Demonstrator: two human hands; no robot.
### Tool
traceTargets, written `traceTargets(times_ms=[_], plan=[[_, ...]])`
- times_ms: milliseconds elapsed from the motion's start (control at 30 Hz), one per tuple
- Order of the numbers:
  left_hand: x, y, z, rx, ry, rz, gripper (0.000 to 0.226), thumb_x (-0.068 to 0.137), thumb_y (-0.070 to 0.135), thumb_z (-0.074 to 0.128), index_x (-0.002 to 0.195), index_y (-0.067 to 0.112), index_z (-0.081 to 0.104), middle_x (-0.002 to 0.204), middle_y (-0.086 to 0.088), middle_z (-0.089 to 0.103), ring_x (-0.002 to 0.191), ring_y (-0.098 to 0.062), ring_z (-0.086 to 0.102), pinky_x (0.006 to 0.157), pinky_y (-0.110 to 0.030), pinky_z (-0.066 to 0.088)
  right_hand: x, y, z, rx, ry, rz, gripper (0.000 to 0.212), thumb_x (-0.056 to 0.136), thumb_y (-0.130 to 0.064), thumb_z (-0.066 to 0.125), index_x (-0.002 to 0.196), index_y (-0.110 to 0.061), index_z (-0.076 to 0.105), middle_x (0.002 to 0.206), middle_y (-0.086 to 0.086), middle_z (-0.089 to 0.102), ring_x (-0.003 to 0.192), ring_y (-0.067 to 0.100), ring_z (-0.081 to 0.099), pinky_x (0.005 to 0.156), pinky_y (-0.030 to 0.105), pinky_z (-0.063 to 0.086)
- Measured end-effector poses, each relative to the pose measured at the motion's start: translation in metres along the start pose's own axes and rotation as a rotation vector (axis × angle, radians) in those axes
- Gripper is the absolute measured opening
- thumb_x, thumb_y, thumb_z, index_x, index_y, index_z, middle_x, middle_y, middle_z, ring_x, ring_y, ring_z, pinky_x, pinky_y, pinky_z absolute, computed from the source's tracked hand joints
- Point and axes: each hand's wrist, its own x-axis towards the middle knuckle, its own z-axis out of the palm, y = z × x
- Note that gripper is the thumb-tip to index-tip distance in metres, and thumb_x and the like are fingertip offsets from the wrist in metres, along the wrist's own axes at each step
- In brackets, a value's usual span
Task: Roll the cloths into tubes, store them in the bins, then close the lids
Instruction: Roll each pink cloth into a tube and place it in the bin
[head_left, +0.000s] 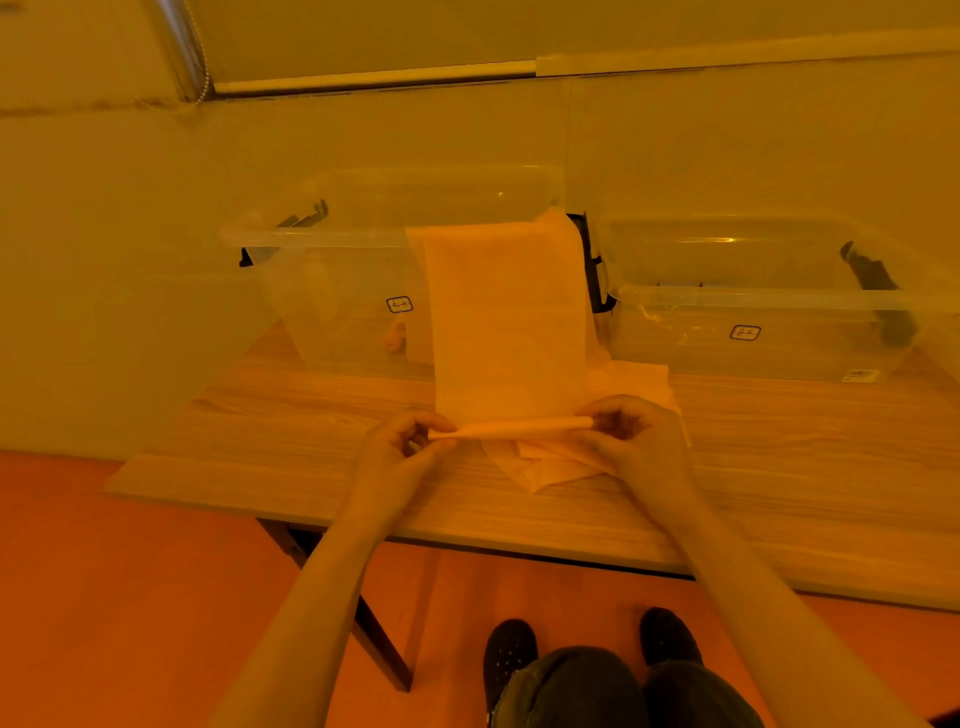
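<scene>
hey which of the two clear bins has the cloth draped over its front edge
The left bin. The cloth hangs over its front rim down to the table, where both hands roll its near end. The right bin has nothing over its rim.

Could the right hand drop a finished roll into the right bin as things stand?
Probably yes. The right bin has no lid on top and stands just beyond the right hand, with bare table between. But that hand is busy pinching the cloth mid-roll.

Dim, heavy orange-yellow cast throughout, soft focus, wide-angle bending at the edges.
</scene>
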Motion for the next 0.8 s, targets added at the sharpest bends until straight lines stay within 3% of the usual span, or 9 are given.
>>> traceTargets(times_ms=[133,267,467,567,667,800], plan=[[0.0009,0.0005,0.0008,0.007,-0.005,-0.002,0.028,0.082,0.018,0.071,0.076,0.044,0.066,0.076,0.019,0.062,0.068,-0.006,0.051,0.061,-0.025,0.039,-0.0001,-0.0015,0.0006,-0.008,0.018,0.000,0.022,0.076,-0.001,0.075,0.083,-0.021,0.070,0.089,-0.006,0.068,0.079,-0.006,0.062,0.072,0.012,0.052],[0.0007,-0.0016,0.0001,-0.014,0.009,-0.011,0.025,0.082,0.019,0.072,0.076,0.043,0.068,0.077,0.016,0.063,0.072,-0.013,0.053,0.063,-0.029,0.041,0.0005,0.0002,0.0008,-0.019,0.017,0.013,0.019,0.076,-0.003,0.076,0.084,-0.020,0.070,0.089,-0.006,0.068,0.079,-0.005,0.062,0.073,0.013,0.053],[0.0010,0.0007,-0.0002,0.024,0.009,0.011,0.021,0.082,0.021,0.072,0.080,0.042,0.069,0.094,0.019,0.067,0.079,-0.011,0.056,0.067,-0.031,0.044,0.0026,0.0030,0.0002,-0.054,0.002,-0.013,0.012,0.079,-0.009,0.072,0.087,-0.019,0.069,0.102,-0.009,0.066,0.095,-0.002,0.060,0.084,0.020,0.053],[-0.0005,0.0016,-0.0002,0.058,0.002,-0.001,0.018,0.083,0.025,0.072,0.079,0.042,0.068,0.085,0.020,0.066,0.074,-0.006,0.055,0.067,-0.029,0.045,0.0007,0.0009,0.0009,-0.016,0.010,0.014,0.014,0.080,-0.012,0.073,0.091,-0.018,0.067,0.091,-0.001,0.068,0.084,0.007,0.064,0.073,0.022,0.055],[-0.0024,0.0019,0.0002,-0.010,0.008,0.000,0.011,0.081,0.031,0.071,0.085,0.041,0.066,0.074,0.016,0.062,0.070,-0.011,0.054,0.063,-0.031,0.044,-0.0004,-0.0010,0.0007,0.019,0.004,-0.007,0.021,0.082,-0.013,0.071,0.100,-0.020,0.061,0.082,0.005,0.068,0.071,0.008,0.063,0.060,0.016,0.050],[-0.0025,0.0035,0.0005,-0.006,-0.015,0.042,0.021,0.090,0.023,0.064,0.088,0.044,0.062,0.075,0.016,0.059,0.068,-0.006,0.053,0.061,-0.027,0.042,-0.0009,-0.0014,0.0012,-0.029,-0.042,-0.021,0.022,0.082,-0.007,0.071,0.094,-0.024,0.065,0.095,-0.002,0.065,0.086,0.001,0.061,0.077,0.021,0.053]])
